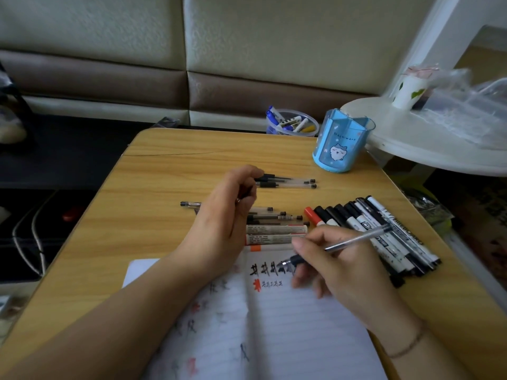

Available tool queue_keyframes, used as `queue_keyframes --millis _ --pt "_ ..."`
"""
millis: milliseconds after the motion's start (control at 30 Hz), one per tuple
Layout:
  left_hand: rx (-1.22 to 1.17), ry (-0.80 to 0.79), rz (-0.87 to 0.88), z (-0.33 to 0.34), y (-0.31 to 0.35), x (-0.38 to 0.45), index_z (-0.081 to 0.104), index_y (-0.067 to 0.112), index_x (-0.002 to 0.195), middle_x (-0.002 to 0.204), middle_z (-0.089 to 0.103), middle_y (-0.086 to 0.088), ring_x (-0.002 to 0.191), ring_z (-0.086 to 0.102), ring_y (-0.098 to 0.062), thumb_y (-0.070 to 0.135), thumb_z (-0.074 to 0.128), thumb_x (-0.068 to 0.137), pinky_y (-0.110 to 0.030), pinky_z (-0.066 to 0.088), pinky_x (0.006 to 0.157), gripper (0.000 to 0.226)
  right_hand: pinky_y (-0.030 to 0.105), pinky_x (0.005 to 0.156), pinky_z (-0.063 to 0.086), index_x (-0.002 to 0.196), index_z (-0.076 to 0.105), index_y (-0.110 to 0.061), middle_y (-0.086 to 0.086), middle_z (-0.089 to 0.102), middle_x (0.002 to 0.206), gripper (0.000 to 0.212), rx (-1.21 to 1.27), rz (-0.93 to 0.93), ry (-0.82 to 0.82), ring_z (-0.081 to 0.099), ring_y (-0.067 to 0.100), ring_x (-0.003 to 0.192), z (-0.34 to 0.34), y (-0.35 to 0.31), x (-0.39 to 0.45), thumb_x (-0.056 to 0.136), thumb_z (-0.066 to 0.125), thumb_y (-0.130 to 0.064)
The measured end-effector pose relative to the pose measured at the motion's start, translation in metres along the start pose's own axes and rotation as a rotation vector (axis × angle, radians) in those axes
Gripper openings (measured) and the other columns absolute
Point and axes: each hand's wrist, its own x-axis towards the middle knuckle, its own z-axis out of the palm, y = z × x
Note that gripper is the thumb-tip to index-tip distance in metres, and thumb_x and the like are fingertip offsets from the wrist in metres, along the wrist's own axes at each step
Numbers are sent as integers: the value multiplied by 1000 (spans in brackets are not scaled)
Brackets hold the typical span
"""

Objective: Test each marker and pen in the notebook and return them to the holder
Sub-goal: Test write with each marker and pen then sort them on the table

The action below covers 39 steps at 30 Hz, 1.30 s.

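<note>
My right hand (pixel 340 259) grips a clear-barrelled pen (pixel 354 241) in a writing hold, its dark tip down on the open notebook (pixel 288 325), just beside a row of black scrawled marks near the top of the right page, with a red mark and smaller black marks below them. My left hand (pixel 227 212) hangs over the middle of the bench (pixel 170 171) with its fingers curled round something small and dark that looks like a pen cap, though I cannot tell for sure. Under and just past that hand lie several slim clear pens (pixel 277 216) and two thicker white-barrelled markers (pixel 275 234), all lying flat and pointing across the bench. Two more slim pens (pixel 288 183) lie side by side farther away from me. To the right, a row of whiteboard markers (pixel 378 231) lies packed barrel to barrel, one with a red cap and the rest black-capped, reaching to the bench's right edge. The blue holder (pixel 341 144) stands upright at the far right corner, its compartments showing nothing inside from here. Behind it, off the bench, a clear tub (pixel 292 123) holds blue and white pens. A thin bracelet (pixel 408 344) sits on my right wrist.
</note>
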Motion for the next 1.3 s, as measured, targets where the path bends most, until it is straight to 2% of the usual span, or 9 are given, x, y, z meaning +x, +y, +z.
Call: queue_keyframes --millis 133,267,533,733,833,967,1133,1233,1300 --pt "-108 35 -112 -1 1 -3 47 24 129 101 69 7 92 68 -11 2 59 91 -30 58 79 45 29 43 42 60 52 -10 14 58 49 37 -54 -26 37 51 23 41 0 11 3 77 82 -23" --pt "-199 60 -213 -1 5 -3 56 24 120 103 73 4 94 72 -10 -2 66 89 -32 59 84 42 21 44 32 54 41 -8 15 41 46 38 -155 -99 101 34 13 41 4 19 5 73 71 -22" --pt "-228 48 -228 -2 6 -2 57 18 120 105 73 -2 97 72 -13 -2 66 88 -35 59 84 38 20 38 31 50 41 -13 -8 39 40 44 -234 -121 102 45 0 35 8 16 3 78 73 0" --pt "-251 51 -263 -1 3 -2 60 19 119 102 75 -1 96 72 -13 5 71 86 -39 58 86 37 21 38 35 51 42 -9 -7 38 42 41 -248 -85 77 38 2 35 7 13 3 77 73 -1" --pt "-197 36 -226 -1 3 -2 61 21 118 102 75 1 98 71 -10 4 72 86 -36 59 86 38 32 39 39 53 42 -10 -8 38 41 41 -242 -69 76 45 0 35 7 10 3 79 71 -1" --pt "-149 37 -153 -3 5 -1 62 20 115 101 74 3 91 71 -3 7 71 85 -26 59 80 34 30 40 36 54 43 -6 -7 41 39 39 -220 -37 56 50 -3 35 8 8 2 81 71 -1" --pt "-171 27 -168 -1 9 -1 60 20 108 97 75 4 88 72 -2 20 71 80 -19 56 78 31 31 41 36 57 44 0 11 42 47 36 -210 -36 64 50 -2 35 8 7 3 82 70 -1" --pt "-180 29 -202 -1 8 -2 57 27 99 94 76 4 89 72 -4 22 74 77 -21 56 79 29 37 39 38 54 45 -7 9 42 46 37 -210 -25 61 43 3 35 6 10 5 80 72 -4" --pt "-135 18 -155 -1 6 -2 59 26 95 91 75 5 87 73 -5 20 77 77 -22 57 78 25 29 39 37 53 49 -14 0 45 43 37 -94 -26 62 40 7 36 5 13 4 80 75 -17"
